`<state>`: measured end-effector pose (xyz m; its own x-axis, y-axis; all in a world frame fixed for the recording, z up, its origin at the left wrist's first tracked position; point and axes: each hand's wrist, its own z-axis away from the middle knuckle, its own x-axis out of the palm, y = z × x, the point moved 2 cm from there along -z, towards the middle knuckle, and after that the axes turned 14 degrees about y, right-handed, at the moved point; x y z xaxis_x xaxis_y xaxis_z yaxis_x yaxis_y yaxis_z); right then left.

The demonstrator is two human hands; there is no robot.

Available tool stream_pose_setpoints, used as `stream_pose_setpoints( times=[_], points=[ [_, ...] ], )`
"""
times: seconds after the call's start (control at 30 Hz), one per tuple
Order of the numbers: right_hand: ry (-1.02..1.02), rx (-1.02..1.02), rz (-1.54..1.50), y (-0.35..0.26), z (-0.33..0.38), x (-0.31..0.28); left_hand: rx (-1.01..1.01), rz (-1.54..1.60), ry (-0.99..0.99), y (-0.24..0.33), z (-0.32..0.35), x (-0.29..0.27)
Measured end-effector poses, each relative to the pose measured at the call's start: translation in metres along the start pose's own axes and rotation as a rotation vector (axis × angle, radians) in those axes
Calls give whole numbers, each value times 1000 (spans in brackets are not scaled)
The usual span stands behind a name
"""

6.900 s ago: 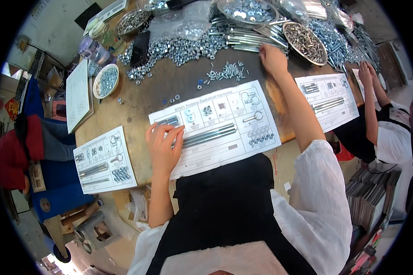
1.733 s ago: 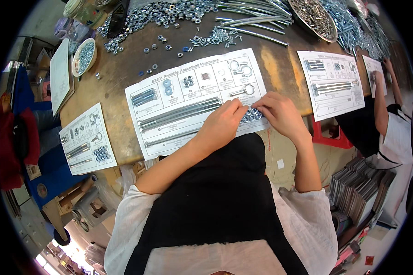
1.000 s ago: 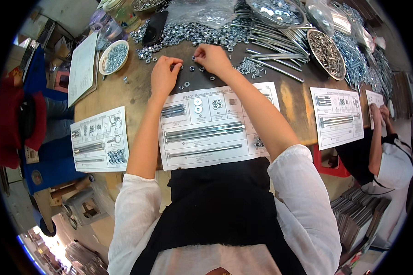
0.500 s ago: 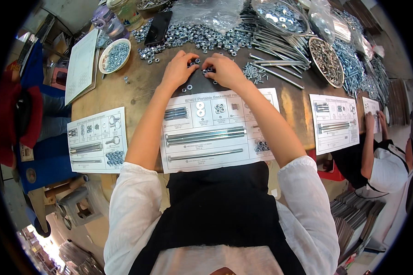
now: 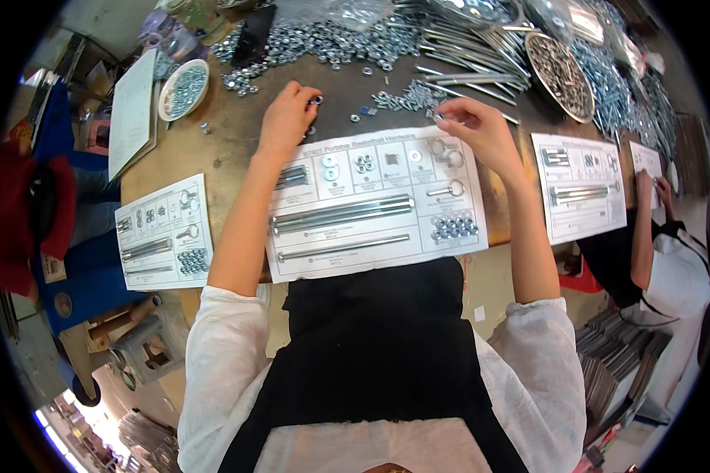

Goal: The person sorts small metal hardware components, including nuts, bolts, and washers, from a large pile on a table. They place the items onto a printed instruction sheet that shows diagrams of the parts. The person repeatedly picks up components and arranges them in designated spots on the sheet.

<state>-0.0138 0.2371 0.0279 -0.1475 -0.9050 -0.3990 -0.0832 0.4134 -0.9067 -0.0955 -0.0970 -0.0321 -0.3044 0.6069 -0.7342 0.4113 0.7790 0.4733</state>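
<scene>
White loose top, thin crinkled fabric, sleeves ending near elbows. Black apron or bib panel over front, wide across chest and lap, white cloth showing on both sides. Forearms bare from sleeve hems down. Left hand bare, no glove. Right hand bare too. No watch, rings or bands visible.

Whatever the right hand pinches is perhaps too small to tell.

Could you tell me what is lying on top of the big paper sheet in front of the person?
On the sheet lie long bolts, washers, eye bolts and nuts. The left forearm covers its left edge.
</scene>
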Motion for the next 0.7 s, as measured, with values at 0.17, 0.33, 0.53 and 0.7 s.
stream_pose_setpoints(
  times=[0.17,0.33,0.53,0.7],
  points=[
    [57,86,83,22,69,-42,-142,274,-101,63,8,-8],
    [-36,-46,267,9,105,-46,41,517,-429,185,61,3],
    [-94,-107,368,26,112,-36,251,256,-443,208,100,34],
    [-97,-25,354,22,117,-39,255,214,-430,212,103,36]
  ],
)
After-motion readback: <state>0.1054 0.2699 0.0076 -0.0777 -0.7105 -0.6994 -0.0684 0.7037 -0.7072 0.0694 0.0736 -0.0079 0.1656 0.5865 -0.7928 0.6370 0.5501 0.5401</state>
